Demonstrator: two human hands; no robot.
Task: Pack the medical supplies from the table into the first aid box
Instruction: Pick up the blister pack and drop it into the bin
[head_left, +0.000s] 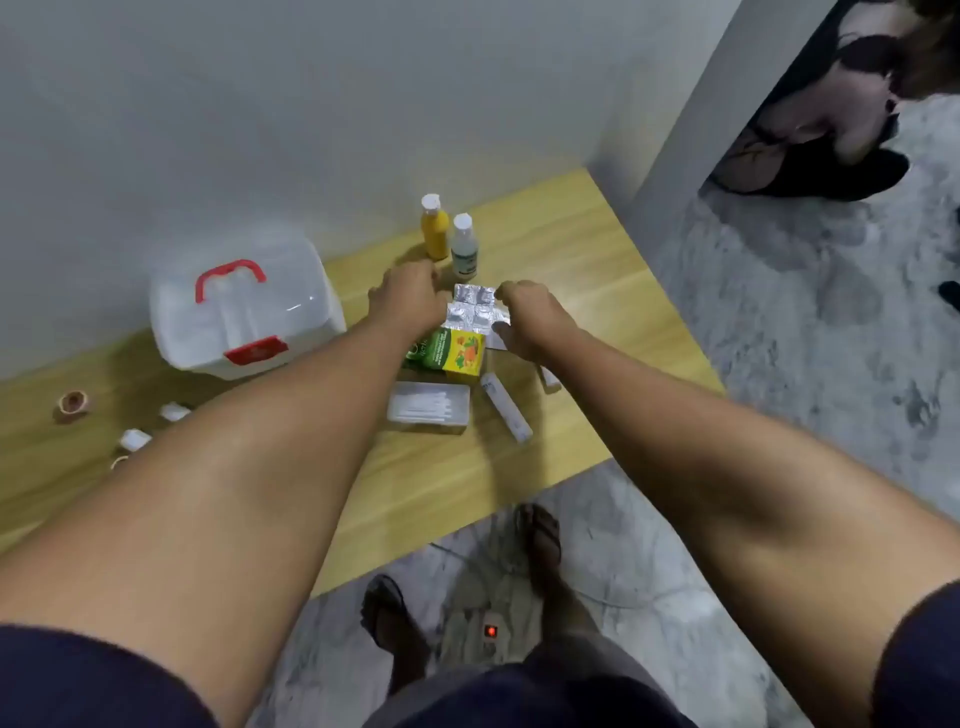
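Observation:
Silver blister packs (475, 312) are held above the wooden table (571, 260) between my left hand (410, 296) and my right hand (530, 317), each gripping one side. Just below them lies a green and yellow medicine carton (452, 356). Nearer to me are a clear box of cotton swabs (428, 408) and a white tube (506, 408). A yellow bottle (435, 228) and a clear bottle (464, 249) stand by the wall. The white first aid box (239, 312) with a red handle sits to the left, lid shut.
A tape roll (72, 404) and small white items (174, 411) lie at the table's left. A wall runs behind the table. Another person (831, 104) crouches at the top right. A power strip with a red light (491, 631) lies on the marble floor by my feet.

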